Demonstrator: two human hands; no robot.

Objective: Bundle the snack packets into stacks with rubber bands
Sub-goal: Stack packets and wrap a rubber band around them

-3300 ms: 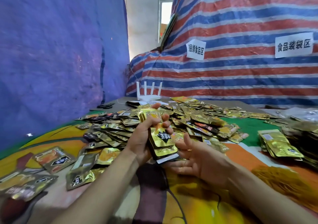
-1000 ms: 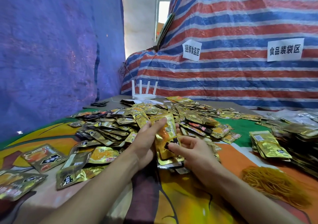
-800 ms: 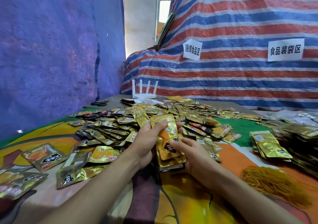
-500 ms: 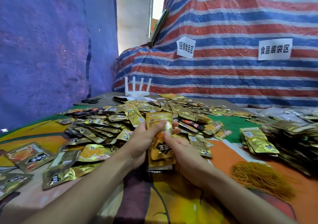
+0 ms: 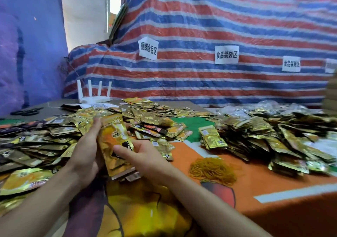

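A stack of gold snack packets (image 5: 114, 142) stands on edge at the table's near middle. My left hand (image 5: 87, 154) grips its left side, thumb up along the front. My right hand (image 5: 144, 156) holds its right side with the thumb laid across the front packet. A heap of yellow rubber bands (image 5: 212, 170) lies on the orange cloth to the right of my hands. Loose packets (image 5: 42, 138) are spread out to the left and behind, and a small neat stack (image 5: 212, 138) sits beyond the bands.
A large pile of packets (image 5: 284, 136) fills the right side. A white router (image 5: 94, 96) and black scissors (image 5: 25, 111) sit at the back left. A striped tarp (image 5: 200, 36) with paper labels rises behind the table.
The view has swung to the right, showing more of the right-hand pile. Both hands still hold the stack, and my right thumb has moved onto the front packet.
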